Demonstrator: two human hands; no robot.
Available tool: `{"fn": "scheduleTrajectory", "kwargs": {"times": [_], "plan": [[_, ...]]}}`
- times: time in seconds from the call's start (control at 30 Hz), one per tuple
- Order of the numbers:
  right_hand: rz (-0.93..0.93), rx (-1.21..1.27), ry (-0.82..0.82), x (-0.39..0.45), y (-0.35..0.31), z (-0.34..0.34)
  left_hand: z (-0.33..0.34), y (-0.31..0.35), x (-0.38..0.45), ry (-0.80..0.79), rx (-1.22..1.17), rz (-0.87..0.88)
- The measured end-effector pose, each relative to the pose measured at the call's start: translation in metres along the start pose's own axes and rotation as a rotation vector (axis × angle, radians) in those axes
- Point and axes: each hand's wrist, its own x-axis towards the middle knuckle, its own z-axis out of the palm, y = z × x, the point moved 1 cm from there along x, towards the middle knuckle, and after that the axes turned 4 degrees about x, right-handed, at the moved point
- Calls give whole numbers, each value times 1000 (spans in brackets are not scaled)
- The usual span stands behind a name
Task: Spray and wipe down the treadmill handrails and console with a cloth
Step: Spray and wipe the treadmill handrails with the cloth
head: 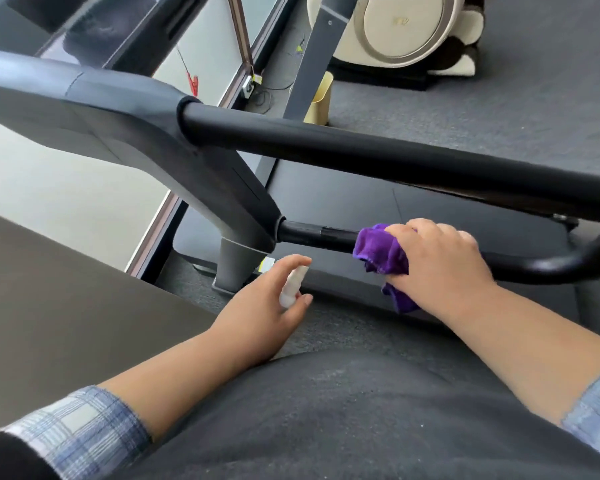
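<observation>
Wiping lower handrail [312, 236] with purple cloth [381, 252], right hand [440, 258] fingers gripping cloth on rail. Left hand [271, 306] fingers wrapped round small white spray bottle [292, 287], below rail. Next, probably: slide cloth toward bend.

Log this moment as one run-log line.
right hand: purple cloth on near handrail | left hand: holds spray bottle

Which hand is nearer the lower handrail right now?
Right. The right hand presses the purple cloth onto the lower handrail; the left hand holds the spray bottle below it, apart.
</observation>
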Motion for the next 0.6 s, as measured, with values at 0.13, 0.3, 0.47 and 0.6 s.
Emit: {"fn": "scheduleTrajectory", "kwargs": {"times": [0.13, 0.3, 0.47, 0.6], "plan": [[35, -20, 8, 5, -24, 5, -15, -34, -11, 0, -7, -22], [-120, 6, -8, 44, -87, 12, -28, -59, -23, 22, -8, -30], [-188, -60, 14, 69, -143, 28, -30, -63, -23, 6, -18, -30], [-175, 7, -14, 60, -120, 20, -30, -61, -20, -25, -32, -2]]}}
